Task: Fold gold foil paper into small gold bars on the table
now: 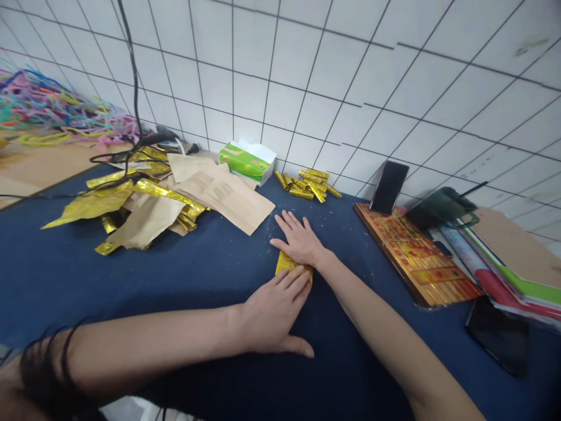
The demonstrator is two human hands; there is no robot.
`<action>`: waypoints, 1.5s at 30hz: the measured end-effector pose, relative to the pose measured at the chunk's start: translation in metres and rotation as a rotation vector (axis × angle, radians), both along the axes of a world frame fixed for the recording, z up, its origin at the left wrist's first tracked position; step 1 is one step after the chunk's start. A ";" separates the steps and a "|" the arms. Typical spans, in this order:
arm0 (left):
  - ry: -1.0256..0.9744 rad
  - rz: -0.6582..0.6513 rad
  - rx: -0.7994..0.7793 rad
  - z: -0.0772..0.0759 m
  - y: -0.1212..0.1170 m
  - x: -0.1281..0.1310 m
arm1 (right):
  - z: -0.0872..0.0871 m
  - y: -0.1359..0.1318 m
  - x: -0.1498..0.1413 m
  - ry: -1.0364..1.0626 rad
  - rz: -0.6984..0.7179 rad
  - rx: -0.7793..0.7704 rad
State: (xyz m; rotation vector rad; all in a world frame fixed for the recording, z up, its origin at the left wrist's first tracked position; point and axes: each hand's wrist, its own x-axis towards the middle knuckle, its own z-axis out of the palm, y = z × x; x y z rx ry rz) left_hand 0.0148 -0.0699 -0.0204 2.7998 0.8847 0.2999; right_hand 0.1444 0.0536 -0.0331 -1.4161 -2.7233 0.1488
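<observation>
A small piece of gold foil paper (284, 263) lies flat on the dark blue tabletop (210, 327), partly covered by both hands. My left hand (278, 307) presses on its near edge with outstretched fingers, the thumb pointing off to the right. Across the far part of the foil rests my right hand (300, 240), palm down and fingers spread. Beyond it, near the wall, is a little heap of rolled gold foil tubes (309, 186). To the left, a loose pile of gold foil sheets (94, 204) mixes with brown paper pieces (236, 202).
A green tissue pack (245, 162) stands by the tiled wall (254, 70). On the right are a phone (389, 187) propped upright, a red-gold box (421, 257), a dark green mug (442, 207), stacked papers (517, 257) and a black device (499, 336). Colourful fuzzy stems (56, 111) and a black cable (134, 70) lie left.
</observation>
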 end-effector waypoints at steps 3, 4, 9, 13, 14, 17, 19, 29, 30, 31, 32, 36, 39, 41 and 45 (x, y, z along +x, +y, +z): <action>0.005 -0.038 -0.066 -0.003 0.002 -0.001 | 0.000 0.000 0.000 0.012 0.005 -0.002; 0.007 -0.044 -0.083 -0.003 0.002 -0.002 | 0.000 0.000 0.000 0.016 0.006 0.000; 0.007 -0.055 -0.119 -0.003 0.003 -0.002 | -0.002 0.001 0.001 0.030 0.011 0.009; 0.002 -0.052 -0.128 -0.004 0.003 -0.002 | 0.000 0.002 0.002 0.057 0.003 -0.001; 0.001 -0.051 -0.128 -0.004 0.003 -0.002 | 0.001 0.002 0.002 0.069 -0.002 -0.005; -0.011 -0.046 -0.113 -0.003 0.002 -0.003 | 0.008 -0.002 -0.002 0.120 0.030 -0.001; -0.023 -0.047 -0.086 -0.002 0.002 -0.003 | 0.013 -0.007 -0.008 0.152 0.123 0.007; -0.061 -0.054 -0.045 -0.004 0.001 -0.004 | 0.017 0.007 -0.066 0.043 0.298 0.088; -0.060 -0.055 -0.038 -0.004 0.001 -0.004 | 0.016 0.011 -0.075 0.042 0.315 0.108; -0.058 -0.057 -0.030 -0.004 0.001 -0.004 | 0.016 0.014 -0.084 0.039 0.340 0.130; -0.057 -0.058 -0.022 -0.003 0.001 -0.004 | 0.016 0.018 -0.093 0.035 0.366 0.153; -0.063 -0.059 -0.010 -0.002 0.001 -0.005 | 0.022 0.029 -0.116 0.031 0.363 0.178; -0.053 -0.062 -0.030 -0.002 0.001 -0.006 | 0.034 0.028 -0.108 0.104 0.308 0.179; -0.046 -0.063 -0.048 -0.003 0.000 -0.006 | 0.042 0.020 -0.088 0.166 0.281 0.159; -0.050 -0.044 -0.066 -0.003 -0.001 -0.005 | 0.043 -0.014 -0.030 0.232 0.220 0.056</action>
